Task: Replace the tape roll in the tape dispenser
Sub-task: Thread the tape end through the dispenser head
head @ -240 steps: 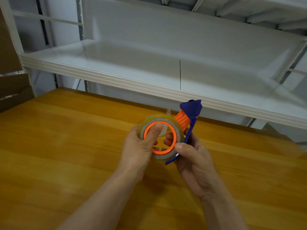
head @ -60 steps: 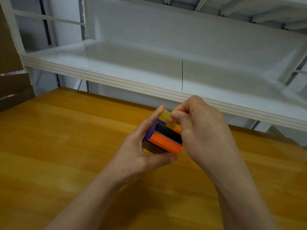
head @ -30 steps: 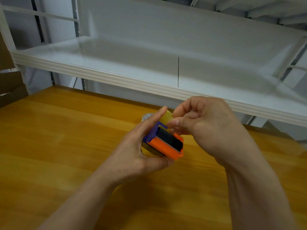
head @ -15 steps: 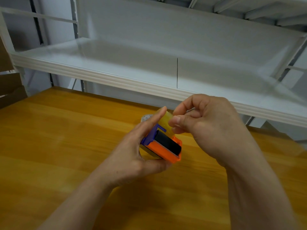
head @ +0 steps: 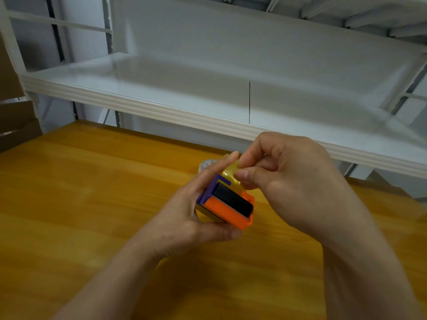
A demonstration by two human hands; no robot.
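Observation:
My left hand (head: 184,218) grips the orange and blue tape dispenser (head: 228,206) above the wooden table, its black roller end turned toward me. A yellowish clear tape roll (head: 228,173) sits in the dispenser, mostly hidden by my fingers. My right hand (head: 284,181) is over the far end, thumb and forefinger pinched on the tape at the roll's top. Behind my left fingers a second pale roll (head: 205,163) peeks out on the table.
The wooden table (head: 92,204) spreads out on all sides of my hands. A white metal shelf (head: 184,112) runs along its far edge at about hand height. Cardboard boxes (head: 13,116) stand at the far left.
The dispenser was turned from side-on to roller end toward me. My right hand moved from under it to over its top. In the last second its fingers stayed pinched at the tape.

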